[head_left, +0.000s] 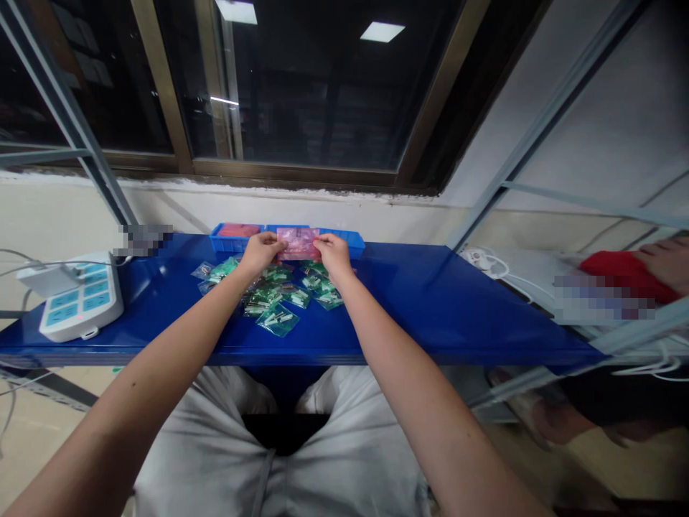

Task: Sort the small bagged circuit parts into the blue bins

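Observation:
A pink translucent bag (298, 244) is stretched between my two hands over the back part of the blue table. My left hand (263, 251) pinches its left edge, and my right hand (332, 254) pinches its right edge. Beneath and in front of the hands lies a heap of small green-tinted clear packets (266, 296) with white and dark parts inside. One such packet (278, 319) lies nearest the table's front edge. What the pink bag contains is too small to tell.
Blue bins (219, 242) stand along the wall, the left one holding pink bags (238, 230). A white power strip (80, 298) sits at the table's left end. Metal shelf posts rise on both sides. Another person's red sleeve (627, 273) shows at far right.

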The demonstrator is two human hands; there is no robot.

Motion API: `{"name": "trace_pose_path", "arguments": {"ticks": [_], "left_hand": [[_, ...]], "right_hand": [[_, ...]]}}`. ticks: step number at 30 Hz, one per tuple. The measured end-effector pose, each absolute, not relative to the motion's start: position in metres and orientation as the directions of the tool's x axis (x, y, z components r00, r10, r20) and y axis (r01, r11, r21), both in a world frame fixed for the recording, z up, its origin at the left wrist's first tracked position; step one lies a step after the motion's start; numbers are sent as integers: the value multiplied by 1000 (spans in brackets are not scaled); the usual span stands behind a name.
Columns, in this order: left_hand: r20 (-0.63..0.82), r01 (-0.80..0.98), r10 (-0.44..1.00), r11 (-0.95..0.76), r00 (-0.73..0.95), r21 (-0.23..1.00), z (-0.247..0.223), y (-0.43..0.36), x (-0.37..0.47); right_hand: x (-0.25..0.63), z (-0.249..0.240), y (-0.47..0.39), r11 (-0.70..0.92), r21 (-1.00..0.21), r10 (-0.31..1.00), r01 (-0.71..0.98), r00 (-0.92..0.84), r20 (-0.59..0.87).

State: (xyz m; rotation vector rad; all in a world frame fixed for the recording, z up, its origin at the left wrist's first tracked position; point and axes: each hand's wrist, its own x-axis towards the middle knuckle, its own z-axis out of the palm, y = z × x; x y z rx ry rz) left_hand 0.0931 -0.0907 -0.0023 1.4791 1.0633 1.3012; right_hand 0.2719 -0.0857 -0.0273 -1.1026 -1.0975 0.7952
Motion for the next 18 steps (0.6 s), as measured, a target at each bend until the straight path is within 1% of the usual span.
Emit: {"name": "trace_pose_path", "arguments": {"ticks": [2, 4, 9, 12, 14, 15, 18], "left_hand": [[250, 58, 962, -258, 111, 965, -4, -90, 94], [247, 38, 966, -250, 81, 967, -6, -88, 94], [323, -80, 940, -332, -109, 940, -4, -77, 87], [318, -86, 927, -339, -198, 937, 3, -67, 73], [325, -15, 898, -345, -296, 939, 8, -60, 58], [347, 49, 872, -352, -344, 935, 9, -56, 50], [491, 286, 786, -406, -376, 868, 10, -46, 25]], "right_hand": [[272, -27, -86, 283, -959, 918, 10, 287, 274], [272, -27, -87, 282, -959, 921, 0, 281, 271], [270, -24, -89, 231, -968, 946, -95, 256, 201], [269, -22, -90, 191, -975, 958, -110, 239, 161], [267, -21, -92, 163, -981, 966, -105, 221, 136], [267, -20, -93, 151, -983, 969, -100, 212, 127], [264, -17, -96, 127, -989, 977, -81, 185, 110]]}}
